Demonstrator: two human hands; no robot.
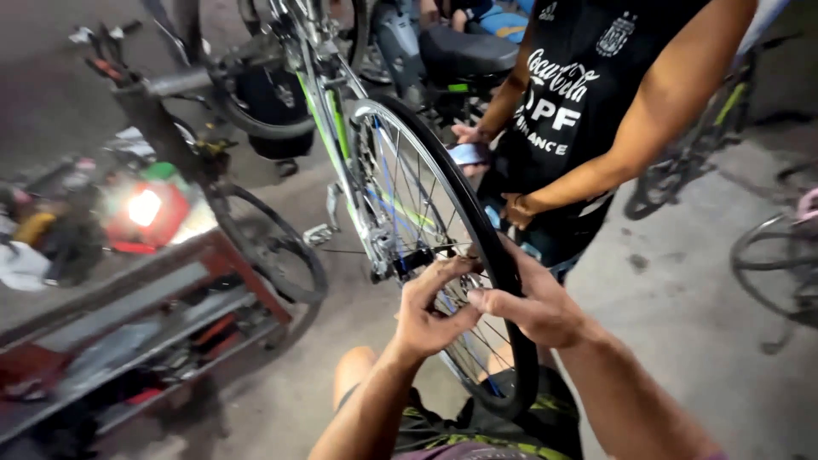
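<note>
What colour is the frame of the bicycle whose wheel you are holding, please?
Bright green with white, on the bicycle frame above the wheel; the head view shows it best.

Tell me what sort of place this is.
Probably a bike repair shop: both hands, left hand and right hand, work on a bicycle wheel, beside a cluttered tool rack and more bicycles.

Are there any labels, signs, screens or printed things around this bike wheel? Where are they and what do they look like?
Printed shirt: worn by the person standing behind the wheel, top right; black with white lettering and a small crest.
Phone-like screen: in that person's hand beside the tyre; small, pale bluish rectangle.
Glowing lamp or panel: on the cluttered bench at left; bright white-orange, red surround, too blurred to tell further.
</note>
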